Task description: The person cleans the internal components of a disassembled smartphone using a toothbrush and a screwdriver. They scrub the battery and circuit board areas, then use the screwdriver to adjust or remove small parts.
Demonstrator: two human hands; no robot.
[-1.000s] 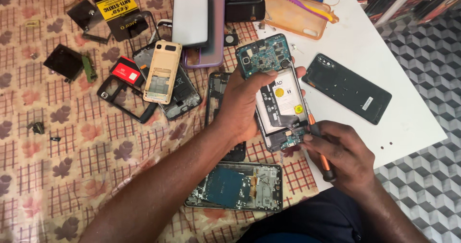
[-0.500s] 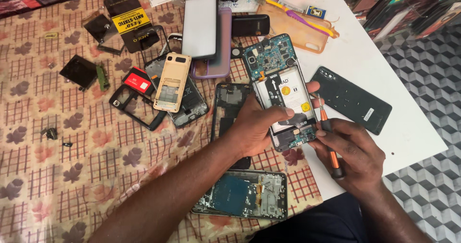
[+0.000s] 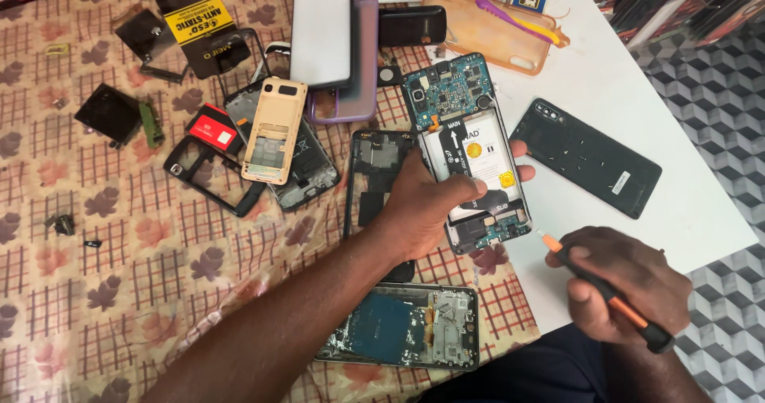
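Observation:
My left hand (image 3: 434, 204) presses down on an opened phone (image 3: 470, 148) with its back off, so the teal circuit board and the white battery show. The fingers grip across its lower half. My right hand (image 3: 625, 283) is shut on a small screwdriver (image 3: 610, 295) with an orange and black handle, its tip pointing up-left, a little right of the phone's bottom corner and clear of it. The phone's dark back cover (image 3: 594, 157) lies to the right on the white table (image 3: 685, 220).
Several phone parts lie on the patterned cloth (image 3: 143, 275): a dark frame (image 3: 378, 172), a stripped chassis (image 3: 406, 327) near me, a beige keypad phone (image 3: 275, 128), a red battery (image 3: 213, 125), a white phone (image 3: 323, 28), an orange case (image 3: 486, 28).
My right hand has pulled the screwdriver away from the phone's bottom edge, down and to the right. My left hand still holds the phone.

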